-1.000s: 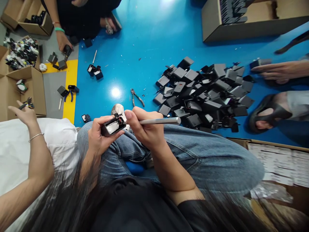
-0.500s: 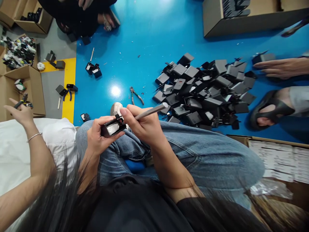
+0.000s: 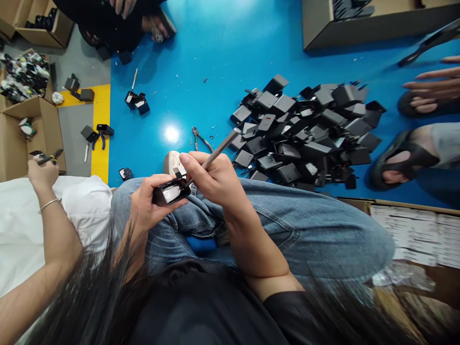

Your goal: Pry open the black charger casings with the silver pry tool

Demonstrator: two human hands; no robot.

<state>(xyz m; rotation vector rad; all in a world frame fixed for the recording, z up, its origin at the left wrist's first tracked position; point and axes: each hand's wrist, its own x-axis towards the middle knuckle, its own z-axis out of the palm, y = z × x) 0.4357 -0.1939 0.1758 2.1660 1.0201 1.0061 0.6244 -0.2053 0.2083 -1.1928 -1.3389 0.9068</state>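
Between the fingers and thumb of my left hand (image 3: 146, 201) is a small black plastic housing (image 3: 162, 195), its open side showing a white block and some wires. My right hand (image 3: 213, 179) grips a grey metal rod-like tool (image 3: 224, 144) like a pen. The tool's lower end reaches into the right end of the housing; its tip is hidden by the housing and my fingers. Both hands are above my jeans-covered lap. Beyond them on the floor lie diagonal cutters (image 3: 201, 138) with their handles spread.
A heap of grey-black housings (image 3: 302, 134) covers the blue floor at right. Cardboard boxes (image 3: 34, 129) stand at left, another box (image 3: 316, 28) at the upper right. A co-worker's hand (image 3: 43, 170) at left holds pliers; another person's hand (image 3: 436, 81) is beyond the heap.
My right hand has tilted the tool more upright, its lower end now at the housing's inside. The co-worker at left has closed a hand on the pliers. The right-hand person's hand has left a housing on the heap.
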